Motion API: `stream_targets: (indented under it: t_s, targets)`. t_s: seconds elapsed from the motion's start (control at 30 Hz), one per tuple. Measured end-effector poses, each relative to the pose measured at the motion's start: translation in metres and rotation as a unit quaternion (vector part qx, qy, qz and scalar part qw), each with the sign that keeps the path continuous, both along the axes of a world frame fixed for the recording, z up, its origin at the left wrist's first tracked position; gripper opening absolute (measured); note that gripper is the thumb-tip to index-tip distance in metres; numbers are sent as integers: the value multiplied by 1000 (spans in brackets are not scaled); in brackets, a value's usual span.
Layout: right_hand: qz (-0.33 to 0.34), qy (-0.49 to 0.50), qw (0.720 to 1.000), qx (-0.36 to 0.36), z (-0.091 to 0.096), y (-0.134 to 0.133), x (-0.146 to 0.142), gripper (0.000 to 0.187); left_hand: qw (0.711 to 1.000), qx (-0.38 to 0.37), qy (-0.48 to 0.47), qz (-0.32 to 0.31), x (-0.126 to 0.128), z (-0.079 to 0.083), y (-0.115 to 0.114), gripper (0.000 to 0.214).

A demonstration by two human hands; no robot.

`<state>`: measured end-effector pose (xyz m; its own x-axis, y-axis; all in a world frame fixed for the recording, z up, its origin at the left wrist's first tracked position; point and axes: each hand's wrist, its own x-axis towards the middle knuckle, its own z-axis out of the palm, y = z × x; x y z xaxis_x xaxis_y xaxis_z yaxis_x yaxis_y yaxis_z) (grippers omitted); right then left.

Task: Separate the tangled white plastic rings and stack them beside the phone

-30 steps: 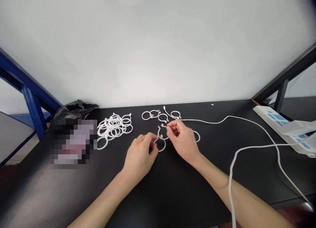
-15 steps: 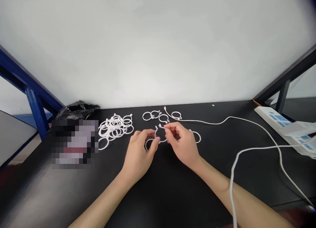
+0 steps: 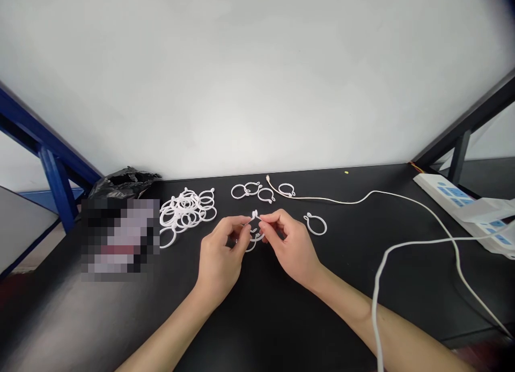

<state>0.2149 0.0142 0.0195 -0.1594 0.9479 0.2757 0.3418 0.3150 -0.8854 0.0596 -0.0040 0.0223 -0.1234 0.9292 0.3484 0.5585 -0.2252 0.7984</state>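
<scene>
My left hand point(image 3: 220, 259) and my right hand point(image 3: 290, 248) meet over the middle of the black table point(image 3: 257, 318), both pinching one white plastic ring point(image 3: 255, 228) by its two ends. A second ring hangs linked below it, partly hidden by my fingers. A heap of several white rings point(image 3: 185, 211) lies to the left of my left hand. A single closed ring point(image 3: 316, 225) rests just right of my right hand. A short row of rings point(image 3: 262, 191) lies farther back.
A white cable point(image 3: 402, 200) runs from the back of the table to the right and loops toward me. A white power strip point(image 3: 462, 203) sits at the right edge. A black plastic bag point(image 3: 120, 180) and a blurred patch lie at the left.
Both hands have drawn closer together and nearer to me, bringing the ring's two ends toward each other. The single ring at the right is now uncovered.
</scene>
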Motion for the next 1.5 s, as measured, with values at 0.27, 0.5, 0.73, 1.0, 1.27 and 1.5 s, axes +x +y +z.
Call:
stream_targets:
  t_s: [0.27, 0.5, 0.73, 1.0, 1.27, 1.5]
  targets:
    - [21, -11, 1000, 1, 6, -1, 3, 14, 1000, -16, -5, -5, 0, 1, -2, 12]
    - [66, -48, 997, 14, 7, 2, 8, 13, 998, -32, 8, -62, -7, -4, -1, 15]
    - [49, -95, 994, 35, 5, 6, 6, 28, 997, -2, 74, 29, -21, 4, 18, 16]
    - [157, -342, 921, 101, 1, 1, 1, 22, 954, -16, 182, 240, -96, -10, 56, 27]
    - [134, -360, 914, 134, -2, 6, 4, 15, 931, 34, 256, 258, -92, -10, 56, 34]
    - [113, -262, 946, 155, -2, 7, 4, 11, 991, -105, 79, -18, -32, -1, 22, 30]
